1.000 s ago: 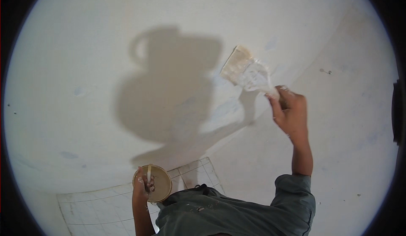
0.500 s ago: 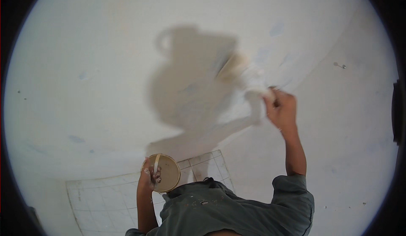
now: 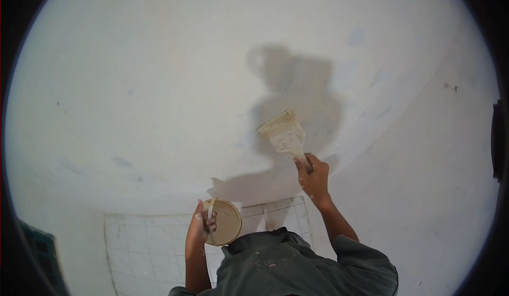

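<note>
My right hand is closed round the handle of a wide flat paintbrush with cream bristles and a white-smeared head. The brush tilts up and to the left, its bristle edge at or close to the pale wall; whether it touches I cannot tell. Lower down, my left hand grips a round, shallow-looking tub by the light strap across its left side. Its fingers curl over the strap, smeared with white. The tub's inside looks evenly beige; how full it is does not show.
Faint bluish patches mark the wall, and a small hook or nail sticks out on the right. White tiles lie below, beside my dark green shirt. A dark green frame stands at the lower left.
My right hand has come down and to the left with the paintbrush, which was blurred by motion before. The view has shifted, and the shadow sits farther right.
</note>
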Motion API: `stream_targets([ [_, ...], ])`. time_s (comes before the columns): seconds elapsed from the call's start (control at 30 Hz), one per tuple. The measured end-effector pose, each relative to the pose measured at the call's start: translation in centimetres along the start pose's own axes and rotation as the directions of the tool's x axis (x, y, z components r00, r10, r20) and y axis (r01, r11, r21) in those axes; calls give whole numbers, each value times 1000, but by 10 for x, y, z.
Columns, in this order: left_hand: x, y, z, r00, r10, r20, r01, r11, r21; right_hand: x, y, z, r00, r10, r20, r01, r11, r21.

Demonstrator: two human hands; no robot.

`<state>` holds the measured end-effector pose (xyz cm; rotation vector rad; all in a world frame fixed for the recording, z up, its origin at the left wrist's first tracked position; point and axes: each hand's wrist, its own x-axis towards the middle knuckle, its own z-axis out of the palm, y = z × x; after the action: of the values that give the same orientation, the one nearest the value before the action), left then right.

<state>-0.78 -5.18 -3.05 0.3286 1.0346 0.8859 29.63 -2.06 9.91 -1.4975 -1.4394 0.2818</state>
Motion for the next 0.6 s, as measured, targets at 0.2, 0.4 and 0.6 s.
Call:
stream_targets([
  [0.2, 11, 8, 4, 991, -119, 62, 114, 990, 79, -36, 22, 18, 980, 168, -108, -146, 973, 181],
  [0.4, 13, 17, 5, 988, -134, 74, 113, 964, 240, -55, -7, 21, 906, 403, -130, -337, 873, 354],
  [0.6, 7, 36, 17, 956, -230, 180, 135, 894, 427, -53, -30, 8, 793, 608, -27, -511, 689, 514],
])
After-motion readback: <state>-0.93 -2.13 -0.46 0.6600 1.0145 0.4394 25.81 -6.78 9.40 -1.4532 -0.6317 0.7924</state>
